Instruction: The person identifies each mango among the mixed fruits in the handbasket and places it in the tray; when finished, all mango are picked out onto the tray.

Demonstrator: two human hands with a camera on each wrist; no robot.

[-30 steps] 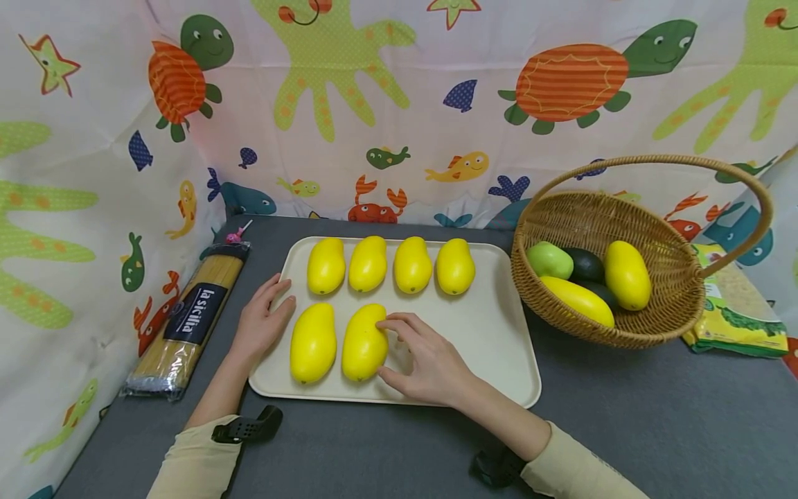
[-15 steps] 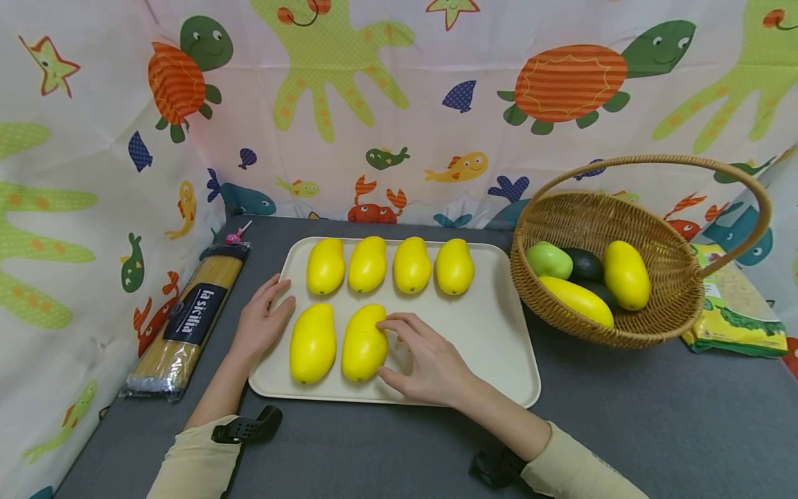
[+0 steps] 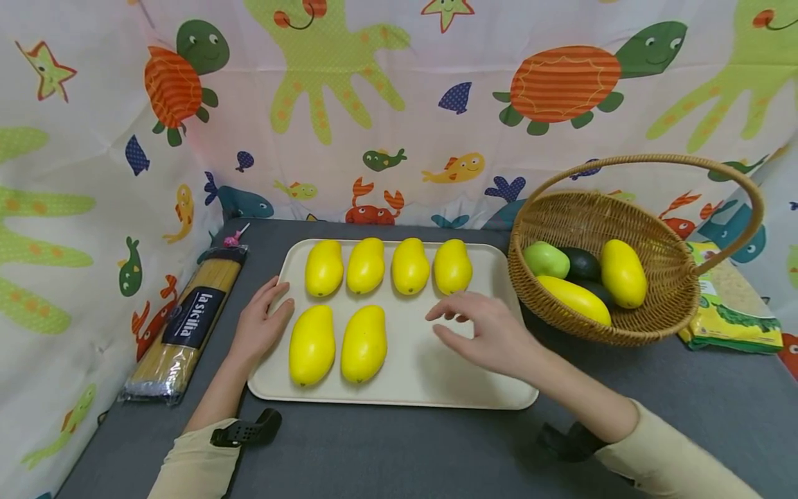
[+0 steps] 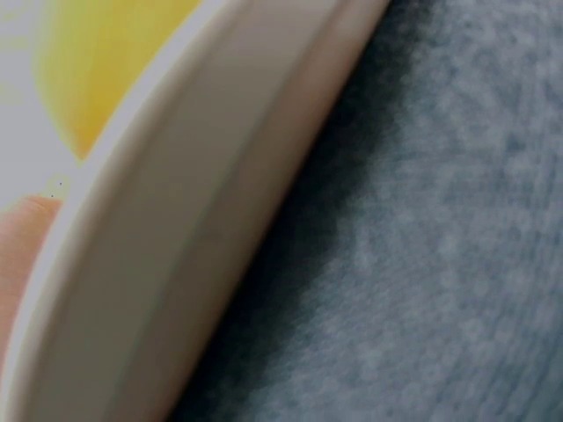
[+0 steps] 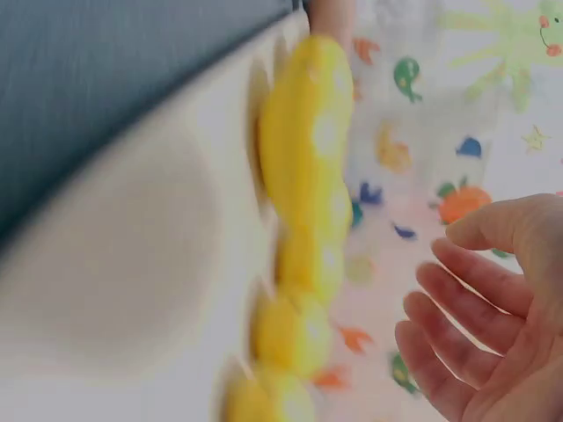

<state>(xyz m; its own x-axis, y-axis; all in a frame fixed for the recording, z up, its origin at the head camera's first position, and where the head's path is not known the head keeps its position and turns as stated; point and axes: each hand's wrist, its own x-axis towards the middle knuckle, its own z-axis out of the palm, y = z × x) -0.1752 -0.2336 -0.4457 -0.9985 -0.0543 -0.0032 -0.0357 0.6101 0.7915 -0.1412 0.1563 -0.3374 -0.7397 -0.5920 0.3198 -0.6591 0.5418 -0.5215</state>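
Note:
Six yellow mango-shaped fruits lie on a cream tray [image 3: 436, 384], in a back row and a front row. My left hand [image 3: 260, 326] rests at the tray's left rim, its thumb over the edge; the left wrist view shows a fingertip [image 4: 26, 242] inside the rim. My right hand [image 3: 489, 336] hovers over the tray's right half, apart from the fruits, its fingers loosely bent and nothing in them. Nearest to it are the front right mango [image 3: 364, 344] and the back right mango [image 3: 452, 267]. In the right wrist view its fingers [image 5: 471, 303] are spread.
To the right stands a wicker basket [image 3: 670, 305] holding two yellow mangoes, a green fruit [image 3: 546, 260] and dark avocado-like fruits [image 3: 580, 264]. A yellow-green packet [image 3: 742, 312] lies behind it. A spaghetti pack [image 3: 187, 319] lies left of the tray. A patterned cloth [image 3: 349, 173] hangs behind.
My right hand has let go of the front right mango and moved right, away from it and up. The left hand stays at the rim. The head view has shifted slightly.

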